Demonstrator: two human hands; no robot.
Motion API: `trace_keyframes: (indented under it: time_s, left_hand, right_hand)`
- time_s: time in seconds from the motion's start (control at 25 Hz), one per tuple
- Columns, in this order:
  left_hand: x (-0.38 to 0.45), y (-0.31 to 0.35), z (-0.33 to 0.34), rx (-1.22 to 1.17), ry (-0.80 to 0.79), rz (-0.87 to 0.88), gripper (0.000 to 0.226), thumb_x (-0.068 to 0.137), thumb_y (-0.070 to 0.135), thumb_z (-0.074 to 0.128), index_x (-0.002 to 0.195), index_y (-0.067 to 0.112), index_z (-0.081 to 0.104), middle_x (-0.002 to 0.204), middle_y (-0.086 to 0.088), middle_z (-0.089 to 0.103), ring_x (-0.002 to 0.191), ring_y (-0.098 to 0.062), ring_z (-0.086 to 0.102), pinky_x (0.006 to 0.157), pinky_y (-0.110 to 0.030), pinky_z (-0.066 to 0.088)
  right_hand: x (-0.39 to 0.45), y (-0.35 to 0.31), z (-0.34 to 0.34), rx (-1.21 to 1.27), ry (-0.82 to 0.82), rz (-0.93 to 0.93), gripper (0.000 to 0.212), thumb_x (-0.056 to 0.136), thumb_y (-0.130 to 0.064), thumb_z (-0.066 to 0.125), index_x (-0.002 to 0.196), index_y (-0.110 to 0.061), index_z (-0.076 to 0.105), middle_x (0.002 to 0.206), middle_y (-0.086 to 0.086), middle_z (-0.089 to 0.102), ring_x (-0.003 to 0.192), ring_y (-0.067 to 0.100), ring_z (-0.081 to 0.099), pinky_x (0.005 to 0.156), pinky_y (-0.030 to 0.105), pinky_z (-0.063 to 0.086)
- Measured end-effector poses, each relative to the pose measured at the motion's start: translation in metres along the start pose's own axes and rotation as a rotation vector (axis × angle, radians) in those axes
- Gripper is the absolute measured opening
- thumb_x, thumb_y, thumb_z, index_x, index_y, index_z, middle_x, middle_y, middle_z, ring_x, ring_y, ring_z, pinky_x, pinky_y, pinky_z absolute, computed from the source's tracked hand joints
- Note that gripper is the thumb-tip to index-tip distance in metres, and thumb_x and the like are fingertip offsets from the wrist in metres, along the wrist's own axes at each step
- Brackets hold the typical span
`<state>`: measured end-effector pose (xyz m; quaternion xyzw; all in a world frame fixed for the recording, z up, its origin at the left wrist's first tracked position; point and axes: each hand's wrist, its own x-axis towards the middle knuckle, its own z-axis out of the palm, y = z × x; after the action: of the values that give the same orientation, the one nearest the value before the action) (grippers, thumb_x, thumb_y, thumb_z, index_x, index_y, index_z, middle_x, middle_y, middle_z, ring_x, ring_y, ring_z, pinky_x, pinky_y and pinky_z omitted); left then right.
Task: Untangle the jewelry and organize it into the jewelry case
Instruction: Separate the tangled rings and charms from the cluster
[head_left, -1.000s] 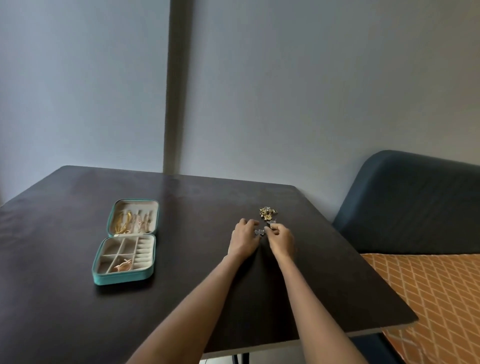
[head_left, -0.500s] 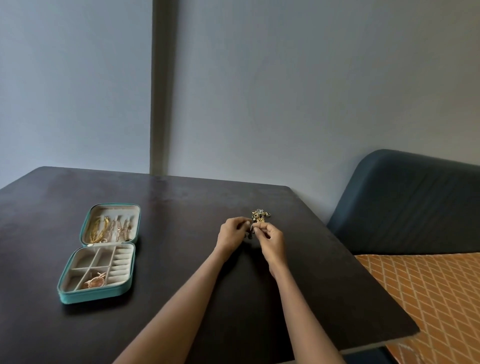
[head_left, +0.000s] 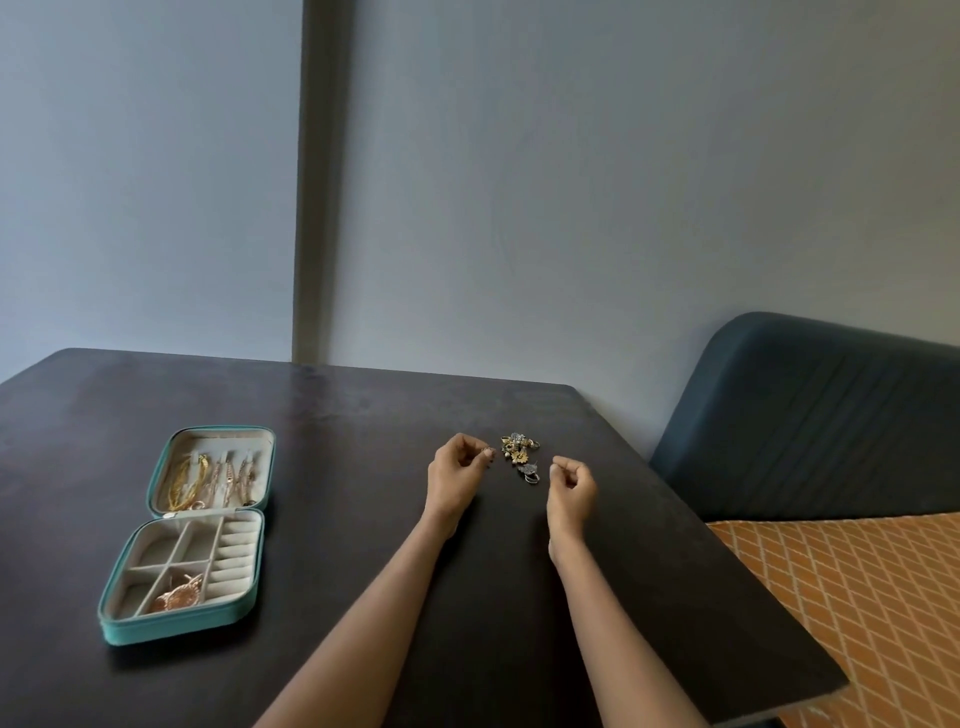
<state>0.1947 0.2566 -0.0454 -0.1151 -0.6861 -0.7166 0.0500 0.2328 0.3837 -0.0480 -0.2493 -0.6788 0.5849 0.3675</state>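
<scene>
Head view: my left hand (head_left: 457, 470) pinches a small piece (head_left: 488, 451); right hand (head_left: 571, 480) curled, holding nothing; jewelry pile (head_left: 521, 454) between, surface (head_left: 363, 415) edge near

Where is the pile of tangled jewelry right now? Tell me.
In the head view, the jewelry pile lies on the dark table, right of centre, between the left hand and right hand, well right of the open teal case.

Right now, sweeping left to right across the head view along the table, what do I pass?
Open teal zip jewelry case with beige compartments → left hand, pinching something small → tangled pile of gold and silver jewelry on the dark wooden table → right hand, fingers curled → dark blue padded seat back.
</scene>
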Motion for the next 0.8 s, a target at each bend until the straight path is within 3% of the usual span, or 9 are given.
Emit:
trace_keyframes:
  time_s: [0.16,0.4,0.52,0.64,0.8]
  left_hand:
    - [0.012,-0.005,0.002,-0.031,0.006,-0.010,0.010,0.090,0.007,0.056,0.084,0.015,0.056,0.084,-0.001,0.073,0.086,-0.013,0.067,0.081,-0.029,0.053]
    - [0.026,-0.011,0.006,0.002,-0.009,-0.005,0.010,0.089,0.009,0.059,0.090,0.018,0.063,0.087,-0.002,0.074,0.086,-0.014,0.069,0.085,-0.031,0.054]
    - [0.030,-0.011,0.006,0.017,-0.022,0.008,0.011,0.088,0.010,0.061,0.089,0.020,0.065,0.089,-0.004,0.073,0.084,-0.015,0.069,0.082,-0.029,0.055]
    - [0.028,-0.009,0.006,0.036,-0.068,0.024,0.010,0.088,0.011,0.062,0.091,0.021,0.065,0.091,-0.005,0.073,0.076,-0.011,0.067,0.069,-0.016,0.051]
    - [0.028,-0.009,0.005,0.050,-0.077,0.023,0.011,0.088,0.012,0.062,0.095,0.020,0.066,0.091,-0.005,0.073,0.071,-0.005,0.065,0.066,-0.010,0.048]
  right_hand:
    - [0.019,0.004,0.007,-0.332,-0.084,0.008,0.021,0.088,-0.011,0.058,0.105,-0.005,0.069,0.108,0.011,0.069,0.101,0.025,0.063,0.089,0.034,0.049]
    - [0.025,-0.006,0.015,-0.620,-0.102,0.027,0.021,0.085,-0.025,0.063,0.096,-0.011,0.074,0.099,0.010,0.072,0.095,0.030,0.064,0.071,0.030,0.047]
    - [0.022,-0.004,0.017,-0.572,-0.064,0.018,0.019,0.086,-0.023,0.060,0.096,-0.016,0.075,0.098,0.004,0.073,0.089,0.025,0.064,0.064,0.026,0.042]
    - [0.023,-0.001,0.015,-0.434,-0.058,0.000,0.019,0.086,-0.024,0.060,0.093,-0.014,0.074,0.095,0.004,0.073,0.089,0.023,0.065,0.065,0.026,0.042]
    - [0.024,0.001,0.014,-0.464,-0.119,-0.030,0.021,0.082,-0.028,0.065,0.097,-0.016,0.074,0.095,0.003,0.073,0.090,0.022,0.065,0.066,0.025,0.041]
